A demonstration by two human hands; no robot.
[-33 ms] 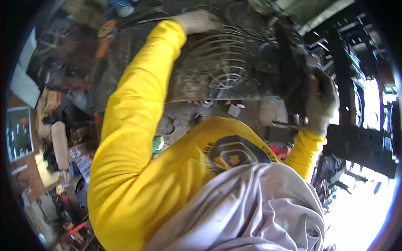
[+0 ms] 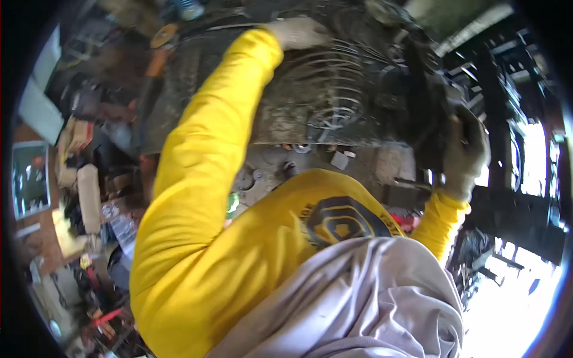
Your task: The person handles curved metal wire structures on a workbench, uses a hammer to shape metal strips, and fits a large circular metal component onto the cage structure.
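My left hand (image 2: 301,33), in a pale glove, reaches over the far side of a dark, worn workbench (image 2: 286,122). Motion smears its fingers, so their grip is unclear. A thin straight rod (image 2: 236,25) lies beside its wrist. Just right of that hand runs a row of curved metal wires (image 2: 346,71), rib-like, ending in a rounded loop near the bench's front edge. My right hand (image 2: 468,149), also gloved, is at the bench's right end with its fingers curled against a dark, bulky metal fixture (image 2: 427,107). What sits inside those fingers is hidden in shadow.
An angle grinder-like tool with an orange disc (image 2: 163,36) lies at the far left. Cardboard boxes (image 2: 79,136) and mixed clutter fill the floor to the left. Dark metal racks (image 2: 498,107) stand on the right against bright light. A green round object (image 2: 233,201) is below the bench.
The whole view has shifted slightly, so the bench and both arms appear a little farther right. Both hands stay at about the same places on the bench.
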